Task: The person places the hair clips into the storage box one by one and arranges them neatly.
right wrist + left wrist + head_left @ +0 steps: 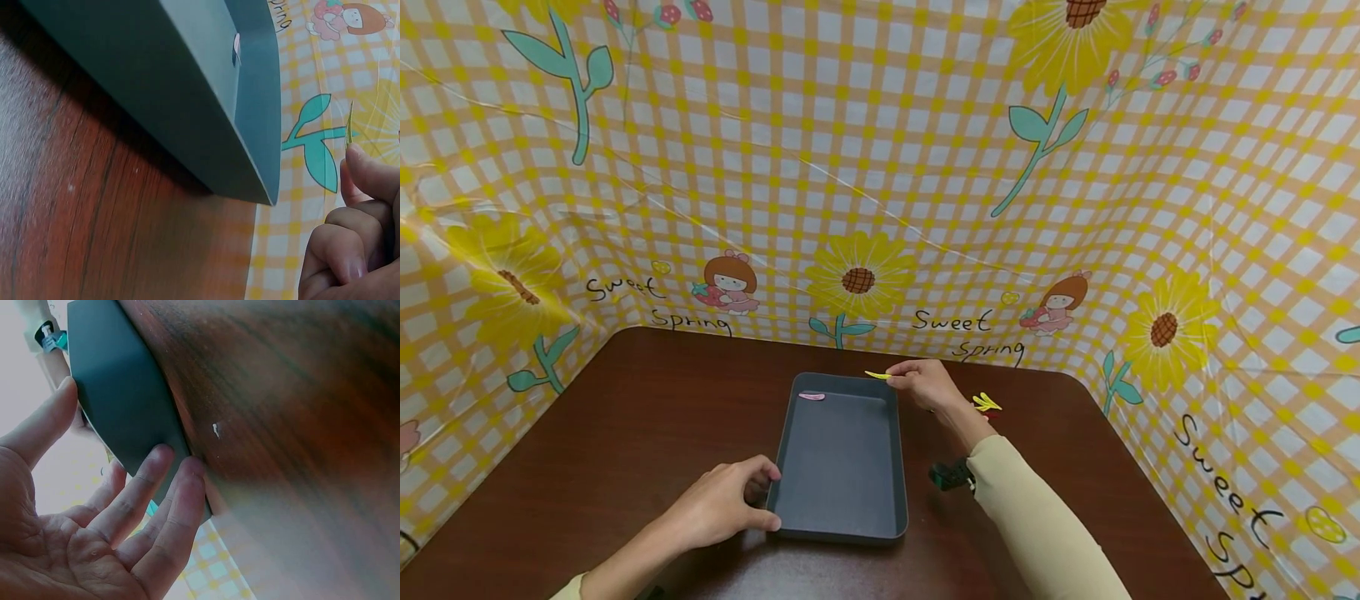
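My right hand (927,385) pinches a small, thin yellow pointed piece (877,375) between thumb and fingertips, over the far right corner of a dark grey rectangular tray (838,467). In the right wrist view the yellow piece (350,125) points upward from the fingertips, beyond the tray's rim (247,153). A slim pink piece (812,397) lies inside the tray near its far left corner. My left hand (722,504) rests against the tray's near left side, fingers extended along its outer wall (119,381) and thumb at the rim.
More yellow pieces (986,402) and a dark red one (992,414) lie on the brown table (692,400) right of the tray, partly behind my right wrist. A checked sunflower cloth (865,200) hangs around the table's back and sides.
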### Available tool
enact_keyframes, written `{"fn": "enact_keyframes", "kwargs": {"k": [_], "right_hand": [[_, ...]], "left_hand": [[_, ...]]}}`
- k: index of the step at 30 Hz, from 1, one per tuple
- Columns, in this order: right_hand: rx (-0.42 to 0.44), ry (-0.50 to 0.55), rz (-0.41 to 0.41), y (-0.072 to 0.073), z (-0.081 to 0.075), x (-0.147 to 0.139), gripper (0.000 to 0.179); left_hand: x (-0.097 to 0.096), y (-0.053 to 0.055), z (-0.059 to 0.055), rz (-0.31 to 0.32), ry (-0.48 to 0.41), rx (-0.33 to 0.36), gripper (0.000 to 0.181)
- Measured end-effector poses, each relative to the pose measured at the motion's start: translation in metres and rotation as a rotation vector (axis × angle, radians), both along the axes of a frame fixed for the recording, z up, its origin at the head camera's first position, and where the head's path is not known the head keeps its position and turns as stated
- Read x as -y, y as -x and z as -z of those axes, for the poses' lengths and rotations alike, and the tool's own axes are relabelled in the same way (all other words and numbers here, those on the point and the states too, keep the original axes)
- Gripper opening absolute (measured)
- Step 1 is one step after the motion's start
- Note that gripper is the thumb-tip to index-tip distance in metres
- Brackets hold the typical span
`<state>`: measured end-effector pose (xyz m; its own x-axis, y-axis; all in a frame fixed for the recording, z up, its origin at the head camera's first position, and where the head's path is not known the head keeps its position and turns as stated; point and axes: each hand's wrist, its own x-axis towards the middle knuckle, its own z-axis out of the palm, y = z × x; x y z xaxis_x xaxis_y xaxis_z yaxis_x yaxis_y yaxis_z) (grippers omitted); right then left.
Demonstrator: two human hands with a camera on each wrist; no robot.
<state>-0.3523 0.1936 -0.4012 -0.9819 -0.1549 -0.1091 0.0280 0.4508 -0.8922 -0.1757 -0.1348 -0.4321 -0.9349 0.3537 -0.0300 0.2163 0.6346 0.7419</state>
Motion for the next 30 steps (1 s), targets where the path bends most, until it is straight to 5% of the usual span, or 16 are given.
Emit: {"fn": "enact_keyframes", "kwargs": {"k": [30], "right_hand": [[-0.001, -0.033, 0.027, 0.007, 0.015, 0.062, 0.015]], "left_hand": [[-0.002, -0.001, 0.0, -0.005, 0.008, -0.001, 0.053]]}}
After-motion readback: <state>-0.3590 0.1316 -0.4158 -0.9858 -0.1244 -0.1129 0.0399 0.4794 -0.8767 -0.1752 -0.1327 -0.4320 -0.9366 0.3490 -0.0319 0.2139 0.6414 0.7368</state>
